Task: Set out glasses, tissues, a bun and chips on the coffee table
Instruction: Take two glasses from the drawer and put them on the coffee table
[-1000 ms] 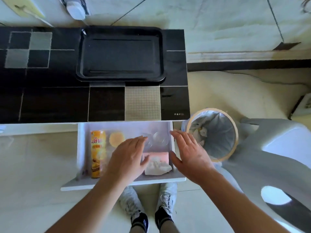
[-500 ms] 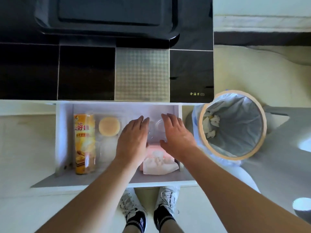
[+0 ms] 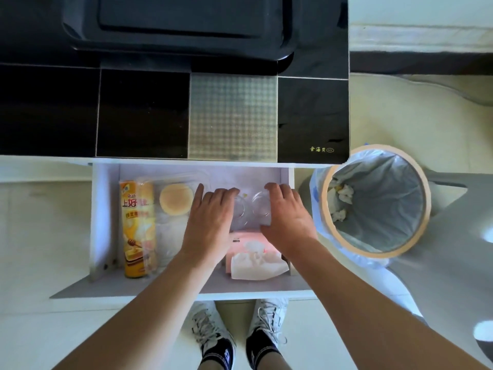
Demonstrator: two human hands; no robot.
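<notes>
Hands [image 3: 210, 222] [image 3: 286, 220] curled over drawer glasses [image 3: 252, 209]

Yellow chips can [image 3: 137, 228], pink tissue pack [image 3: 253, 252], black checkered coffee table [image 3: 141, 113].

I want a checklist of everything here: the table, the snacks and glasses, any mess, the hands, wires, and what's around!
Surface: black coffee table with a black tray on it; white drawer pulled open below.
Job's things: all in the drawer: chips can lying at left, bun beside it, two clear glasses side by side, pink tissues nearest the person.
Clutter: nothing seen.
Hands: left hand curls around the left glass, right hand around the right one.
Cables: nothing seen.
Surroundings: lined bin with crumpled paper at right; pale floor; person's shoes.
</notes>
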